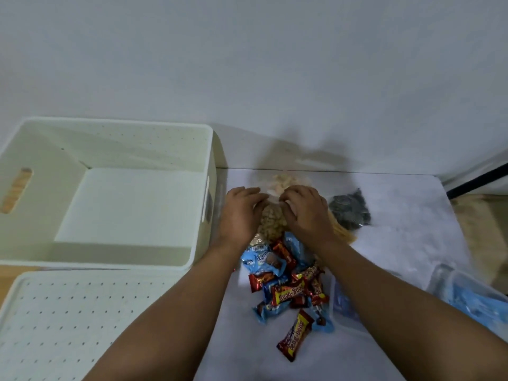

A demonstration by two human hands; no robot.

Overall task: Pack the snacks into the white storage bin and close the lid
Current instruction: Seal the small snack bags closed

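Observation:
The white storage bin (33,243) stands open and empty at the left, its perforated lid (68,320) lying flat in front of it. My left hand (242,213) and my right hand (305,213) both rest on a clear bag of pale puffed snacks (272,224) at the centre, fingers curled over its top. A second clear bag of light pieces (283,180) lies just behind. Below the hands is a pile of several red and blue candy wrappers (288,287). A dark bag (349,210) sits to the right.
A clear plastic container with blue contents (472,301) sits at the right near my right forearm. The white tabletop (406,243) ends against the wall behind. A black bar (478,180) crosses the far right corner.

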